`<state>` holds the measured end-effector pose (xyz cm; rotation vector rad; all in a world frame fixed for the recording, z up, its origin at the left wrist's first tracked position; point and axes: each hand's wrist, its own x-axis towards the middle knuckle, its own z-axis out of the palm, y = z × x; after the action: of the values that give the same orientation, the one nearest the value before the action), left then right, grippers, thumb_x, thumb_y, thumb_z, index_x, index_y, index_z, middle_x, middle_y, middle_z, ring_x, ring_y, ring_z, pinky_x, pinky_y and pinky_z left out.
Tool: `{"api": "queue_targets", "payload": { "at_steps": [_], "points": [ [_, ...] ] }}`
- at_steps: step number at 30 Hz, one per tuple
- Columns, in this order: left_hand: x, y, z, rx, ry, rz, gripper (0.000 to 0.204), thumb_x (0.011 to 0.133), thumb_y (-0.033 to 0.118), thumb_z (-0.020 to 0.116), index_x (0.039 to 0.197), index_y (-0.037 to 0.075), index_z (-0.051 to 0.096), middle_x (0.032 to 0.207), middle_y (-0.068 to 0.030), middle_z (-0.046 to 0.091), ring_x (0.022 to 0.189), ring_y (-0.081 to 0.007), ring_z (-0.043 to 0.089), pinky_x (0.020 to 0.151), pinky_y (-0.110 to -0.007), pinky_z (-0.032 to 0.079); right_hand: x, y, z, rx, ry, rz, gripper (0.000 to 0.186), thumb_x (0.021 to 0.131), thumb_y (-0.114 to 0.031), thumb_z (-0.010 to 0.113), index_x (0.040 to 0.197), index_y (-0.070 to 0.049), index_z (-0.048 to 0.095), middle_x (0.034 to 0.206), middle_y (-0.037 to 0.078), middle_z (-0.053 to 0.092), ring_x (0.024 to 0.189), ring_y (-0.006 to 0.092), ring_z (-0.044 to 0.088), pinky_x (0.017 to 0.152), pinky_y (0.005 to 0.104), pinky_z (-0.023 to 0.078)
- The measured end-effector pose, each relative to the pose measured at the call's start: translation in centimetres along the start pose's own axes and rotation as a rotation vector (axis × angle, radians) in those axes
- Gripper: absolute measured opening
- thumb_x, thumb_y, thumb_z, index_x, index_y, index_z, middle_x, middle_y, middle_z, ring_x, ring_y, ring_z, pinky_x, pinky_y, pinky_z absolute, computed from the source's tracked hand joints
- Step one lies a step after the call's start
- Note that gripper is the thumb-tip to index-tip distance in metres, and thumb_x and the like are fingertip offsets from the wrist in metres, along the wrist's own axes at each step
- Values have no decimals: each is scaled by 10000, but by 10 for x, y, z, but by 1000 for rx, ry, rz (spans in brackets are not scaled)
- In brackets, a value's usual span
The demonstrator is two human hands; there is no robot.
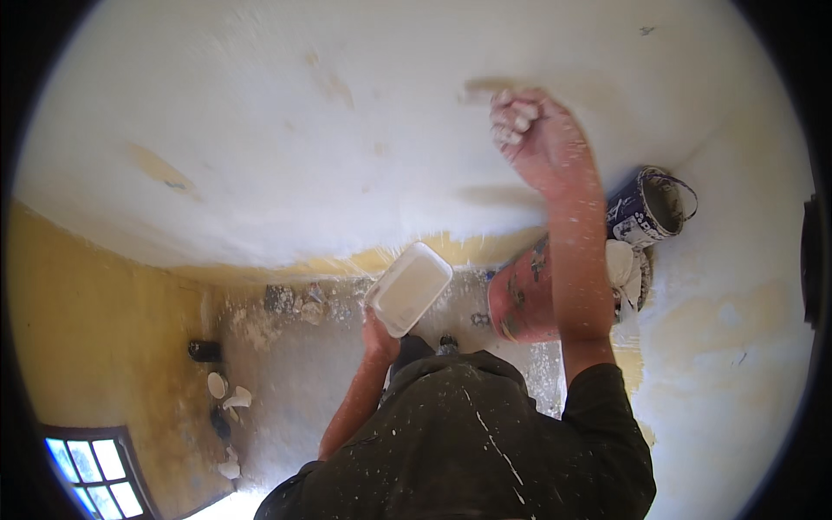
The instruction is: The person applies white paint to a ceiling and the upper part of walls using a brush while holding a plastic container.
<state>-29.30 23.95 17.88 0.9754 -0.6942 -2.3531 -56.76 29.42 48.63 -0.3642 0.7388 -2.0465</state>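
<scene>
My left hand (380,336) grips the lower left side of a white rectangular tray (444,258), held tilted over the floor. A pale, creamy layer covers the tray's inside. Raised up to the right, my right hand (539,139) is closed at the white-coated wall (364,156), its fingers curled and smeared with white. What those fingers hold, if anything, is hidden; a brownish streak, perhaps a shadow or a tool's edge, shows just above them. White specks dot my right forearm.
Behind my right forearm stands a large red drum (523,290), with a dark paint bucket (646,208) and a whitish cloth (620,264) beside it. A yellow wall (87,312) with a window (91,468) is at the left. Scraps and small containers lie along the floor's left edge.
</scene>
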Motion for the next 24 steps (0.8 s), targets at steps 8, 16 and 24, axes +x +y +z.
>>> {"api": "queue_targets", "payload": {
  "at_steps": [8,16,24],
  "points": [
    [-4,6,8,18,-59,0,470,951,430,329,1339,167,369,1290,-81,477,1089,-300,539,739,-464,523,-15,-22,49,-185,-382,-229,356,905,-223,511,1165,17,473,709,-34,421,522,53,339,447,186,295],
    [0,0,3,-10,15,-37,468,955,425,337,1330,148,376,1276,-77,486,1114,-257,525,785,-451,515,49,76,-156,-334,17,-217,531,864,-379,608,1249,-58,433,632,-59,351,470,29,301,405,169,241],
    [-5,-7,-9,63,14,-2,448,958,408,341,1311,137,386,1234,-85,506,1075,-260,549,756,-422,534,-14,184,-268,-152,336,115,476,887,-379,573,1270,-137,426,631,-66,370,457,41,309,393,188,241]
  ]
}}
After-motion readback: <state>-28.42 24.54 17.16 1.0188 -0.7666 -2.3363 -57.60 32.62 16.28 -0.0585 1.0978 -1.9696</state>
